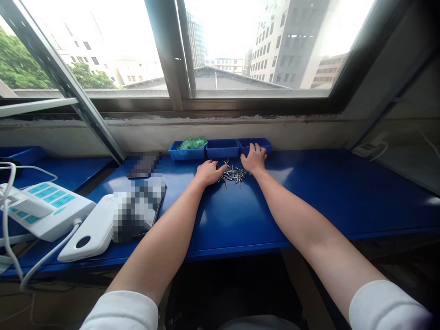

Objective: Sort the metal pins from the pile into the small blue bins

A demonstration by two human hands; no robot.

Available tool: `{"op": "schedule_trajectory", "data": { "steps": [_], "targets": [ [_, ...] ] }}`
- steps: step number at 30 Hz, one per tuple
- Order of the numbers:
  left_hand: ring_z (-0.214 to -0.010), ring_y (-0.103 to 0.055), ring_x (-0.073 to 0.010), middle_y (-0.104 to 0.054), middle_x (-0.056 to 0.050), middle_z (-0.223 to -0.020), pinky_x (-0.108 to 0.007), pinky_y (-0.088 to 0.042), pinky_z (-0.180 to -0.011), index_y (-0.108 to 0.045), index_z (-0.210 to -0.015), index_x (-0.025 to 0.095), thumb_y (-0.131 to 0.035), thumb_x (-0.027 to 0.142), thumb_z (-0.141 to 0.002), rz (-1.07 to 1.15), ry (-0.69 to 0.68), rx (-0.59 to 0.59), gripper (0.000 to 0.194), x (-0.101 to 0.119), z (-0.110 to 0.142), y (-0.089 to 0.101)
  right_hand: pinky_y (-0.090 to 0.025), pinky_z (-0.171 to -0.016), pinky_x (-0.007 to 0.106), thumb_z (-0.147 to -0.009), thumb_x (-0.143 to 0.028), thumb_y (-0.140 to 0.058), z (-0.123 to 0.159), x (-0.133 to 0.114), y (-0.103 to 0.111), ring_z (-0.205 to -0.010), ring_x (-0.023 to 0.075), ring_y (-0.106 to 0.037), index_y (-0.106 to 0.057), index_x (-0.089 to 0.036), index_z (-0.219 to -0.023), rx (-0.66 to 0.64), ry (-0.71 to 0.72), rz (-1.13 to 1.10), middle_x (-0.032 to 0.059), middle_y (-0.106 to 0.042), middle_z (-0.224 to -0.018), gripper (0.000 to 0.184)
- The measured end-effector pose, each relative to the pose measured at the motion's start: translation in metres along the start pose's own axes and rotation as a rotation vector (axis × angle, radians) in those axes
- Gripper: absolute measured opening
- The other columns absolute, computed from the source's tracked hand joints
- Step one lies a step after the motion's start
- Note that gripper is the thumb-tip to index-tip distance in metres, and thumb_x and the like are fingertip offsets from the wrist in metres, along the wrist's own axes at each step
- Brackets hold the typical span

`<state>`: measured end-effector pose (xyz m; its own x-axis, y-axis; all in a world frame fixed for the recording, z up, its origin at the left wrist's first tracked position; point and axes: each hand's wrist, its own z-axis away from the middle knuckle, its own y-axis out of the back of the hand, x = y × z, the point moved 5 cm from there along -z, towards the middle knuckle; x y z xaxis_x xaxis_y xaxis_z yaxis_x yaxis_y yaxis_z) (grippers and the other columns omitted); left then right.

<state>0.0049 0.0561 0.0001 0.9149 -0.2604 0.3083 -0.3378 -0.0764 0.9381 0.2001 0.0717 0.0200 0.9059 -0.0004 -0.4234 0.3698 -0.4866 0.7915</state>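
A loose pile of small, thin metal pins (235,175), like screws or rivets, lies on the blue table between my hands. My left hand (209,173) rests at the pile's left edge, thumb apart from the fingers and touching the pins; its fingertips are partly hidden. Over the front wall of the right blue bin (267,145) reaches my right hand (255,158), its fingers spread and nothing visible in them. Beside that bin stand the middle blue bin (222,149) and the left blue bin (187,154), which holds crumpled green plastic (193,144).
On the left are a white power strip (51,206) with cables, a white power bank (90,227) and blurred-out items (139,213). A slanted metal post (99,130) rises there. The window wall (151,130) runs behind the bins; the blue tabletop (330,192) extends right.
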Motion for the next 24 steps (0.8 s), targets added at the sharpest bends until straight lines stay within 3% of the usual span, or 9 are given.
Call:
{"op": "schedule_trajectory", "data": {
  "steps": [4,8,11,15,20,24],
  "targets": [
    [-0.139,-0.025,-0.0279,-0.032,-0.008,-0.15,-0.04,-0.018,-0.112,-0.036,-0.142,0.023,-0.037,0.077,-0.074,0.039,-0.153,-0.096,0.087,0.012,0.01,0.004,-0.035,-0.099,0.041,-0.088,-0.031,-0.037,0.014,-0.028,-0.002,-0.118,0.0273,-0.043,-0.055,-0.015,-0.123,-0.079,0.25,-0.073,0.011,-0.055,-0.129,0.042],
    [-0.142,-0.012,-0.0313,-0.018,-0.008,-0.155,-0.045,-0.013,-0.113,-0.021,-0.148,0.024,-0.048,0.08,-0.063,0.001,-0.216,-0.177,0.106,0.018,0.015,0.002,-0.033,-0.101,0.043,-0.089,-0.046,-0.036,0.023,-0.038,-0.013,-0.123,0.0289,-0.042,-0.055,-0.015,-0.123,-0.2,0.226,-0.024,0.0113,-0.051,-0.135,0.05],
    [-0.142,-0.009,-0.0325,-0.015,-0.01,-0.155,-0.046,-0.012,-0.113,-0.016,-0.149,0.022,-0.053,0.082,-0.056,-0.04,-0.236,-0.19,0.116,0.02,0.015,-0.002,-0.031,-0.103,0.047,-0.088,-0.056,-0.033,0.023,-0.034,-0.02,-0.129,0.0315,-0.037,-0.051,-0.013,-0.128,-0.262,0.156,0.029,0.0143,-0.045,-0.14,0.062],
    [-0.141,-0.016,-0.0338,-0.022,-0.013,-0.153,-0.045,-0.015,-0.112,-0.023,-0.147,0.021,-0.053,0.082,-0.056,-0.074,-0.247,-0.148,0.114,0.023,0.012,-0.008,-0.035,-0.097,0.044,-0.089,-0.057,-0.031,0.021,-0.029,-0.027,-0.121,0.0311,-0.047,-0.058,-0.014,-0.12,-0.351,0.139,0.036,0.0157,-0.056,-0.129,0.06],
    [-0.134,-0.032,-0.0325,-0.041,-0.012,-0.143,-0.043,-0.025,-0.108,-0.039,-0.139,0.023,-0.053,0.075,-0.065,-0.054,-0.272,-0.054,0.091,0.026,0.01,-0.007,-0.041,-0.085,0.033,-0.094,-0.047,-0.026,0.023,-0.04,-0.031,-0.103,0.0252,-0.059,-0.068,-0.018,-0.098,-0.405,0.295,-0.047,0.0125,-0.066,-0.111,0.051],
    [-0.127,-0.041,-0.0321,-0.05,-0.01,-0.136,-0.04,-0.033,-0.103,-0.049,-0.13,0.023,-0.055,0.071,-0.067,-0.022,-0.302,-0.015,0.08,0.026,0.009,-0.005,-0.041,-0.08,0.027,-0.097,-0.037,-0.026,0.026,-0.05,-0.031,-0.093,0.0199,-0.062,-0.068,-0.019,-0.091,-0.408,0.409,-0.131,0.0082,-0.07,-0.102,0.046]
  ]
}}
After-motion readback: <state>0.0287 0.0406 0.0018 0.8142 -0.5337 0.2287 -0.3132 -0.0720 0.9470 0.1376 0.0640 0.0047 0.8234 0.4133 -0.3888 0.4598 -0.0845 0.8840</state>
